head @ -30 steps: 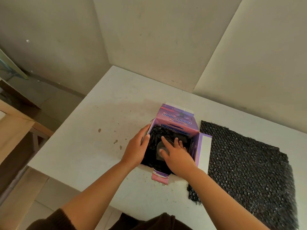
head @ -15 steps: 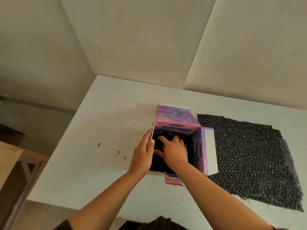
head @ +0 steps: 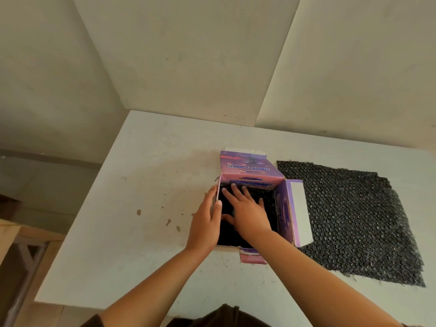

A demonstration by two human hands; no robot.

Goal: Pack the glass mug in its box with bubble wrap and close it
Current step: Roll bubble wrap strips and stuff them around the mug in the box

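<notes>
A purple box (head: 252,175) stands open on the white table (head: 153,185), its flaps folded outward. Black bubble wrap (head: 270,199) fills its inside. My right hand (head: 247,211) lies flat inside the box, fingers spread, pressing on the wrap. My left hand (head: 206,223) clasps the box's left wall, thumb over the rim. The glass mug is hidden under my right hand and the wrap.
A large sheet of black bubble wrap (head: 354,220) lies flat on the table right of the box, partly under its right flap (head: 300,211). Walls close the table's far side. The table's left edge drops to the floor, with wooden furniture (head: 14,239) beyond.
My right hand has slid deeper and flatter over the wrap, covering the mug's rim that showed a second ago. My head has tilted, shifting the view. The left hand stays on the box wall.
</notes>
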